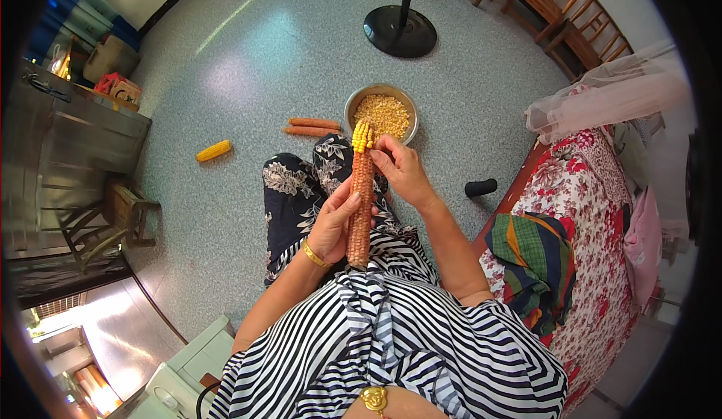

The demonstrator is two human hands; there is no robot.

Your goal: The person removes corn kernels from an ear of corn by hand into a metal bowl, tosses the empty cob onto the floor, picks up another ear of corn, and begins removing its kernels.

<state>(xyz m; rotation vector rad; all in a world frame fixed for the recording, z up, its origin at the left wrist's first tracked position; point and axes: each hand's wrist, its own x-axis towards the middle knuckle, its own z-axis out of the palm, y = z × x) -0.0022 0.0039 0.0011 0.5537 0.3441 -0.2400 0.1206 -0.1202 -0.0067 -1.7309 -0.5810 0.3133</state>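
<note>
My left hand (335, 222) is wrapped round the lower middle of a corn cob (360, 201), which stands nearly lengthwise in front of me. Most of the cob is bare and reddish; yellow kernels cling only to its far end. At that end, the thumb and fingers of my right hand (401, 165) press against the edge of the kernels. Just beyond lies a metal bowl (349, 111) holding loose yellow kernels (382, 112). Two bare reddish cobs (313, 127) rest on the floor left of the bowl, and a full yellow ear of corn (213, 151) lies farther left.
A round black stand base (400, 31) is on the floor beyond the bowl. To the right are a black cylinder (481, 187) and a bed with a floral cover (594, 269). A small wooden chair (113, 216) stands at left, wooden chairs (560, 21) at far right.
</note>
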